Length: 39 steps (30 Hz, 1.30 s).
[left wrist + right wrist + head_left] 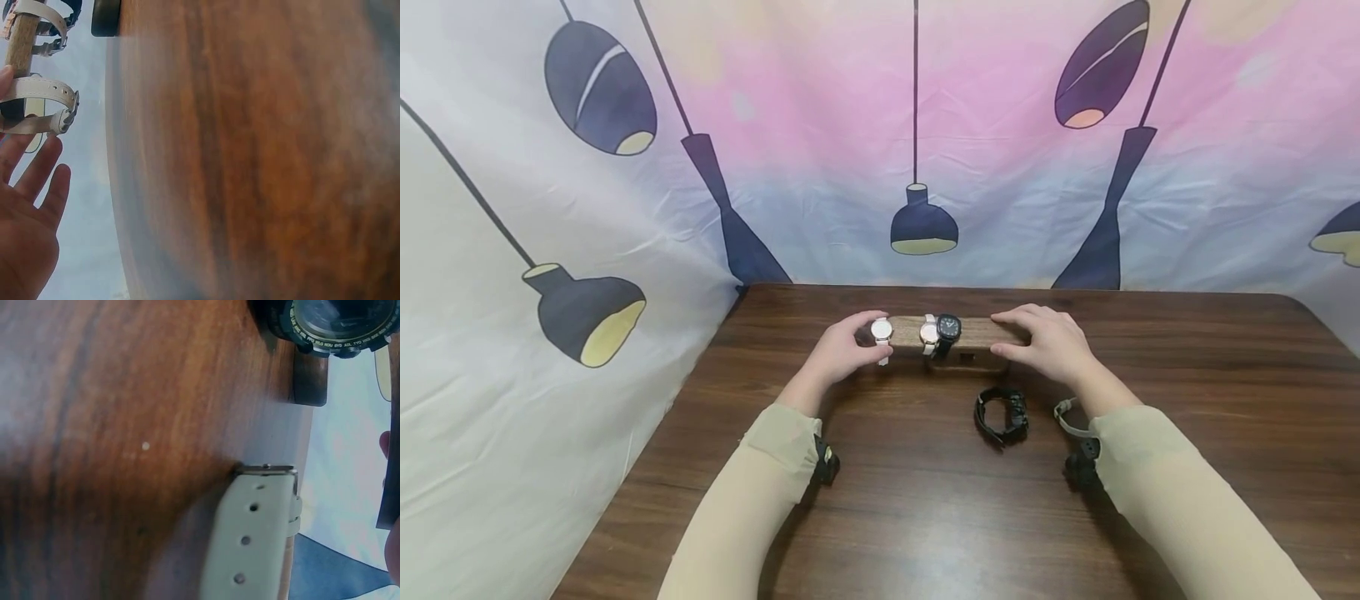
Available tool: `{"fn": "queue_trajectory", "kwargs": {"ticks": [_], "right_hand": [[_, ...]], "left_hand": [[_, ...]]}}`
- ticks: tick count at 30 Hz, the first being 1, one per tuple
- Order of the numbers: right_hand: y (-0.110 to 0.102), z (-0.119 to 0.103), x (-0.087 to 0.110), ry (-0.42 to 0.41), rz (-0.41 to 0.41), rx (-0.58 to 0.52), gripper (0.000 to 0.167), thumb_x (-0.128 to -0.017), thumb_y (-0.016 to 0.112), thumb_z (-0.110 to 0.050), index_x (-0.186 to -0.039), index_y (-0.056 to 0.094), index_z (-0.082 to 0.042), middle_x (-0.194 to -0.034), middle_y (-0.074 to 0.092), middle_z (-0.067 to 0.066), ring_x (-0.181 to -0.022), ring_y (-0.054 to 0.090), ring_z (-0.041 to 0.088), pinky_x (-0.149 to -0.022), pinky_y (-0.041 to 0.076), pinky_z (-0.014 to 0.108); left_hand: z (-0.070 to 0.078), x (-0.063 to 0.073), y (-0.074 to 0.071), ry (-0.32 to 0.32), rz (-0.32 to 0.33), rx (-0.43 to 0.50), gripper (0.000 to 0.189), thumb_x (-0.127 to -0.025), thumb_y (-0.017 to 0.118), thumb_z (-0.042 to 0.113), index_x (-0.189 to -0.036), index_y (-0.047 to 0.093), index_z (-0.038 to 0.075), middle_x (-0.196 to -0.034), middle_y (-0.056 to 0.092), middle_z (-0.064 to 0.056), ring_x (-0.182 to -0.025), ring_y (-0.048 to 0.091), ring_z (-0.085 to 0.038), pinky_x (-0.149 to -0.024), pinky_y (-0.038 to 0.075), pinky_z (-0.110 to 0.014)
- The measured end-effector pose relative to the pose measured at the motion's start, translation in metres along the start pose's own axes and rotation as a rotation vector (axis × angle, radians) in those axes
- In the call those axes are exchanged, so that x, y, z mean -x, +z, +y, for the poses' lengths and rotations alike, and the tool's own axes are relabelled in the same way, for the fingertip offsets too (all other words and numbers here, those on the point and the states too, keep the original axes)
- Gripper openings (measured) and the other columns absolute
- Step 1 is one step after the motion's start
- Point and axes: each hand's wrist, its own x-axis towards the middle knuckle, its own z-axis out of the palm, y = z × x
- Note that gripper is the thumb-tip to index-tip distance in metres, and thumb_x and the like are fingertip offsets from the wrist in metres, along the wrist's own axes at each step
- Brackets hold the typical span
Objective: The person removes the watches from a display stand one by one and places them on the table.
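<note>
A backdrop (850, 100) printed with lamps hangs behind the brown worktop (887, 517). Two light sleeves (737, 492) reach forward over it from the near side. Near the far edge is a wooden stand (907, 332), its bar running left to right, with a base below. The left hand (835, 354) pinches the bar's left end between thumb and fingers; the right hand (1056, 343) grips the right end likewise, thumb in front, fingers behind. On the worktop before the stand, a bulky black watch (1019, 415) lies on its side; right of it, near the right wrist, is a pale strap (253, 531) with a buckle. Three watches ring the bar: a square black watch (949, 327) and a pink-faced watch (929, 333) side by side mid-bar, and a white watch (882, 330) between the left thumb and fingers.
</note>
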Motion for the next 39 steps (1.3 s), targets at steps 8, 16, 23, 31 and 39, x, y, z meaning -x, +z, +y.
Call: {"fn": "queue_trajectory", "kwargs": {"ticks": [8,16,23,31,39], "right_hand": [[0.0006,-0.0002,0.0002,-0.010,0.013,0.014,0.056,-0.083,0.065,-0.051,-0.129,0.058,-0.020,-0.129,0.053,0.007,-0.119,0.045,0.032,-0.098,0.028,0.053],[0.0015,-0.0005,-0.0006,-0.014,0.018,0.021,0.055,-0.083,0.065,-0.052,-0.129,0.058,-0.021,-0.128,0.054,0.006,-0.119,0.046,0.031,-0.098,0.028,0.052],[0.0015,-0.0011,-0.0005,-0.004,0.018,0.026,0.055,-0.083,0.065,-0.051,-0.129,0.058,-0.022,-0.129,0.053,0.006,-0.119,0.046,0.031,-0.098,0.029,0.053],[0.0024,-0.0002,-0.0002,-0.011,0.030,0.026,0.055,-0.083,0.064,-0.053,-0.128,0.059,-0.022,-0.128,0.054,0.006,-0.118,0.047,0.031,-0.097,0.030,0.052],[0.0019,-0.0013,-0.0003,-0.005,0.024,0.024,0.056,-0.083,0.065,-0.052,-0.128,0.059,-0.021,-0.129,0.053,0.008,-0.118,0.046,0.031,-0.097,0.029,0.052]], "left_hand": [[0.0025,0.0005,0.0006,-0.026,0.035,-0.005,0.054,-0.077,0.076,0.034,-0.125,0.057,0.017,-0.103,0.064,-0.003,-0.091,0.057,-0.020,-0.078,0.045,-0.037],[0.0007,0.0011,0.0006,-0.036,0.029,0.000,0.051,-0.077,0.076,0.034,-0.122,0.059,0.016,-0.099,0.064,-0.003,-0.089,0.058,-0.019,-0.073,0.046,-0.035],[0.0014,0.0029,-0.0004,-0.035,0.028,-0.004,0.050,-0.077,0.076,0.031,-0.121,0.059,0.013,-0.103,0.064,-0.004,-0.092,0.058,-0.019,-0.075,0.047,-0.036],[0.0018,0.0055,-0.0017,-0.026,0.030,0.008,0.049,-0.077,0.077,0.028,-0.120,0.060,0.012,-0.103,0.064,-0.003,-0.092,0.060,-0.019,-0.078,0.047,-0.037],[-0.0002,0.0082,-0.0037,0.019,0.036,0.013,0.047,-0.077,0.078,0.025,-0.118,0.061,0.010,-0.108,0.060,-0.005,-0.091,0.060,-0.020,-0.078,0.048,-0.036]]}}
